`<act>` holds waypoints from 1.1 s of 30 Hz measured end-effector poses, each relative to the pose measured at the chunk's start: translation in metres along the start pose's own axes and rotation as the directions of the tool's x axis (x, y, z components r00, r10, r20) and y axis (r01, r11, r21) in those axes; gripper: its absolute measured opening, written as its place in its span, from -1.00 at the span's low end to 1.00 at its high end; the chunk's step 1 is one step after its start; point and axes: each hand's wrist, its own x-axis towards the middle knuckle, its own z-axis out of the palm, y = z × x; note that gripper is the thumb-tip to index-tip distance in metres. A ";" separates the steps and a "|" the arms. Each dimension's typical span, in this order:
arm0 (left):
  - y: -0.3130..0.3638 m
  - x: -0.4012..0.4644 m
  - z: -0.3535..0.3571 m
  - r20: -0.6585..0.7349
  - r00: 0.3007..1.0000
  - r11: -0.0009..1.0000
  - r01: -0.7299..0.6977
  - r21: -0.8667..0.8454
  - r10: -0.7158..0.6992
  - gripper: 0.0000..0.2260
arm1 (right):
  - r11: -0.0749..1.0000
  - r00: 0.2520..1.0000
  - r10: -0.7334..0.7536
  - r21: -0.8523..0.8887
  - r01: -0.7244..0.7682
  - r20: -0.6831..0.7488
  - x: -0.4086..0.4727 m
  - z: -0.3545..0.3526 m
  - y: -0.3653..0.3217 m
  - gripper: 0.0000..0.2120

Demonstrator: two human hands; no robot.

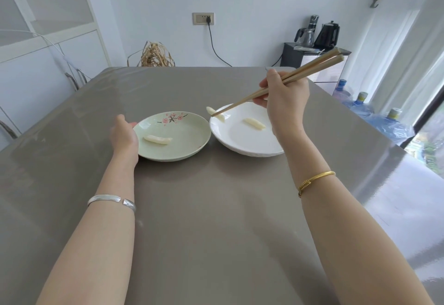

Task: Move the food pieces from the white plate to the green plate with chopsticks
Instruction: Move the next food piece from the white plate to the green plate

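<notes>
Two chopsticks (276, 87) in right hand (283, 103) pinch a food piece (214, 113) over white plate (240, 143) rim. Left hand (123, 134), loosely open, touches green plate (187, 141). One piece lies in each plate.

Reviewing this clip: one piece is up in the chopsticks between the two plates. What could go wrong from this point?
1. The pale food piece is pinched only at the tips of the tan wooden chopsticks, over the white plate's left rim; it could slip onto the grey table.
2. The left hand only touches the edge of the green floral plate, so that plate might shift on landing.
3. The right hand may brush the remaining piece reaching back.
</notes>
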 end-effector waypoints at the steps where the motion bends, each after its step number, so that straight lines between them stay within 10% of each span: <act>1: 0.000 0.000 0.000 0.000 1.000 1.000 0.001 -0.007 -0.001 -0.58 | 1.000 1.000 0.002 -0.002 -0.002 0.015 -0.002 0.006 0.000 -0.67; 33: -0.001 0.000 0.001 0.002 1.000 1.000 -0.001 -0.012 0.001 -0.59 | 0.997 0.965 0.062 -0.069 -0.046 0.255 -0.041 0.073 0.031 -0.65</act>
